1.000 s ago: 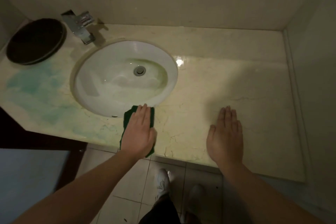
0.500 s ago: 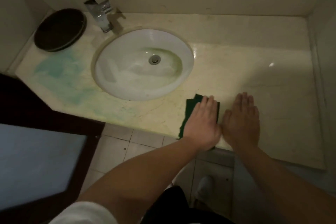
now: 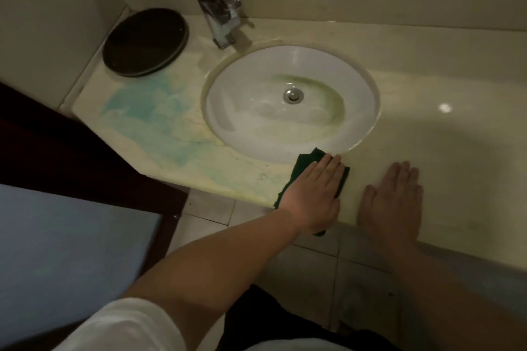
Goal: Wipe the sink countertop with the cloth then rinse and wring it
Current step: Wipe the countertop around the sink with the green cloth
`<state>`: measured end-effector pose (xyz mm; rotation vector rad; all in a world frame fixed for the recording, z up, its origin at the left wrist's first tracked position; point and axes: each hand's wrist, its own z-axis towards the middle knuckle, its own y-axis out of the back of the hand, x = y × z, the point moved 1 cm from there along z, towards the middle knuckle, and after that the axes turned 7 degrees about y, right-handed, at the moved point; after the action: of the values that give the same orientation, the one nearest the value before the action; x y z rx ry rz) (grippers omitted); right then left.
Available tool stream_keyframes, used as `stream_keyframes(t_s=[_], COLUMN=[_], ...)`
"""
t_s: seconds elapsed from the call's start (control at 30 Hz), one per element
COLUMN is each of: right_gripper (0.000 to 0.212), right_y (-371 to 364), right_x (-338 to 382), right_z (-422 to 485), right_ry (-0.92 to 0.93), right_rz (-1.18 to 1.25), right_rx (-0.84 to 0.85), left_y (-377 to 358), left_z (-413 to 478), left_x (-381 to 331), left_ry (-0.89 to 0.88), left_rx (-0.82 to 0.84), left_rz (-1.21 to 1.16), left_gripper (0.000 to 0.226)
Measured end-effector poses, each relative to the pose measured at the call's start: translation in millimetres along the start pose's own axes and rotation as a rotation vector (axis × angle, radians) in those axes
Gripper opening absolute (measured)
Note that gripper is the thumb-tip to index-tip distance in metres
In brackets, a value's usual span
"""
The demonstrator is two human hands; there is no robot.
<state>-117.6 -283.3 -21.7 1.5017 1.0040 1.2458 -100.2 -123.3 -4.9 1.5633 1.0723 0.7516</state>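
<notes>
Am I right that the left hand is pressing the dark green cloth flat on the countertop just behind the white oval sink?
Not quite: the head view shows the left hand pressing the dark green cloth flat on the countertop in front of the white oval sink, at the near edge.

The scene is dim and yellowish. One small white glare spot sits on the surface point(image 3: 445, 107) at right; the basin point(image 3: 291, 102) is the brightest area. Lower right falls into deep shadow. Straight edges bow toward the frame borders, and fine detail is soft and grainy.
</notes>
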Motion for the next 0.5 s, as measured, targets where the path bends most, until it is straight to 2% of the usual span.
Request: stream_keyframes(t_s=[0.17,0.3,0.37,0.5], right_gripper=[0.070,0.066,0.066,0.071], right_y=[-31.2,-54.1,-59.4,-60.7], right_x=[111.4,213.2,239.7,245.6], right_z=[2.4,0.1,1.9,4.7], right_ry=[0.006,0.038,0.022,-0.008], right_rz=[0.003,-0.020,-0.045,-0.102], right_rx=[-0.039,-0.035,-0.017,0.007], left_y=[-4.6,-7.2,-7.4,-6.4], left_z=[-22.0,-44.6,-50.4,-47.0], left_x=[111.0,203.4,243.0,290.2], left_ry=[-0.069,-0.069,-0.062,-0.047], left_rx=[-0.043,-0.054,-0.064,-0.091], left_rz=[-0.169,-0.127,-0.110,-0.136], left_gripper=[0.068,0.068,0.069,0.069])
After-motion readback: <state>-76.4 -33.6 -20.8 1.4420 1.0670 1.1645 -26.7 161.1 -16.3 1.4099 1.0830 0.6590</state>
